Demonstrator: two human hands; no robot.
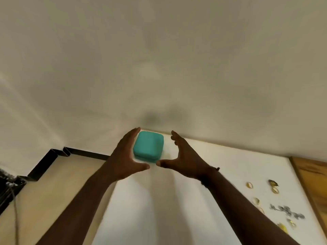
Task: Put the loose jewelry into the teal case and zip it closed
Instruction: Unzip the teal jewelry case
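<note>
Teal case (148,149) at far edge of white desk (221,167), close against pale wall (159,59); lid down, rounded corners, seam visible low on near side, zip state not readable. Left hand (126,156) on case's left side, fingers extended along it and apparently touching, thumb pointing right just below near edge of case. Right hand (185,160) spread wide, fingers (177,138) raised and apart from case's right side with white desk showing between, thumb pointing left toward left thumb, tips near but not meeting. Neither hand closed around anything; case framed between both. Dark thread band (210,171) at right wrist. Loose jewelry (276,206) well apart from case, scattered on desk near right edge of view: several small gold rings, a dark-and-gold piece farthest back, a silvery tangled piece, probably a chain, blurred, and a yellowish piece nearest. Wooden strip (311,183) bordering desk on right. Tan floor (53,183) to left of desk, dark skirting along base of wall, dark blurred object and thin cord at far left edge, not identifiable.
</note>
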